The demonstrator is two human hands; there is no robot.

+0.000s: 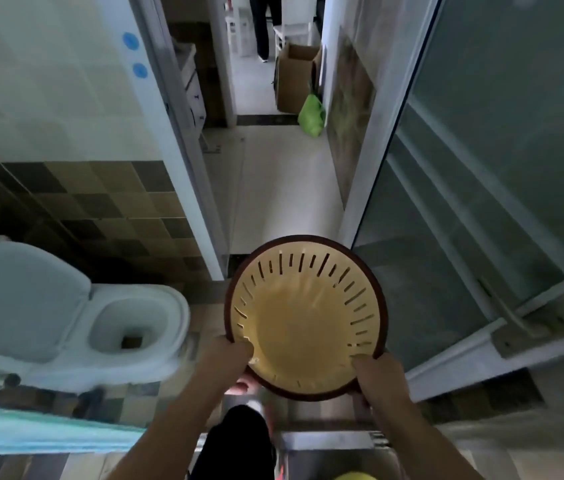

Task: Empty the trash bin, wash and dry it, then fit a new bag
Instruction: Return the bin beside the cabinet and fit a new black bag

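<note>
Toilet [107, 317] on the left, lid up — then the left hand [228, 358] gripping the bin's rim. The yellow bin [304, 317] is held above the bathroom floor, empty inside — right hand [377, 375] clamped on its near rim, glass door [481, 202] beyond.

- Home bathroom, opening onto a hallway.
- White toilet [100, 317], lid up, near left.
- Small mixed brown tiles on lower wall [100, 209], pale tiles above.
- Frosted glass sliding door [481, 202] right.
- Far: cardboard box [294, 77], green bag [312, 114] on hall floor.
</note>
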